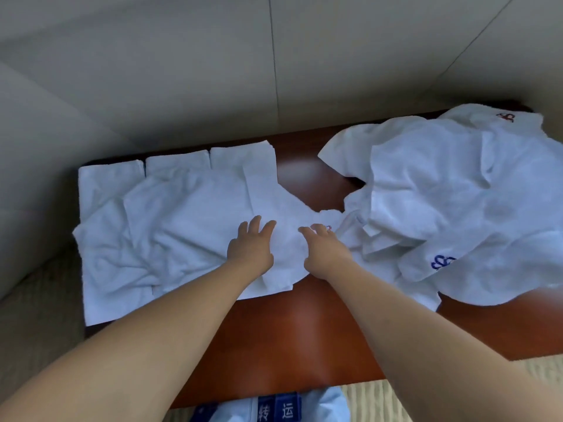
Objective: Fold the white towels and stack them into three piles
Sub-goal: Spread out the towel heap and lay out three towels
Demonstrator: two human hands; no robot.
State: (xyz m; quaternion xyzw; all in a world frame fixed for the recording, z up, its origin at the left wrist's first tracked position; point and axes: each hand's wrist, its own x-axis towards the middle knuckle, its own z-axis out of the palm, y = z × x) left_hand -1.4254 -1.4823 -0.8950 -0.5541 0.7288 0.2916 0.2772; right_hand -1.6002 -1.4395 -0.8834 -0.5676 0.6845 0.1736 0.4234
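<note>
Two hands are working one towel [189, 226] spread across the left half of the surface [304, 324]. Left hand [251, 249] is lying flat on it, fingers straight and spread, pressing down near its right end. Right hand [324, 249] is just beside, fingers bending onto the towel's right edge by a small red mark; whether it is pinching cloth or only touching, cannot tell. Towel's long axis is running left-right, so most of it is lying left of both hands, still rumpled at the near left. Three folded towels [176, 161] are sitting in a row at the far left edge, partly under the spread one. Unfolded heap [451, 202] is filling the right side, touching the towel's right end near the right hand. Judgement: fold is likely going right-to-left, right hand being nearer the free edge, left hand anchoring. Heap overlapping that edge could be dragging along. Task is looking early, much still unfolded.
</note>
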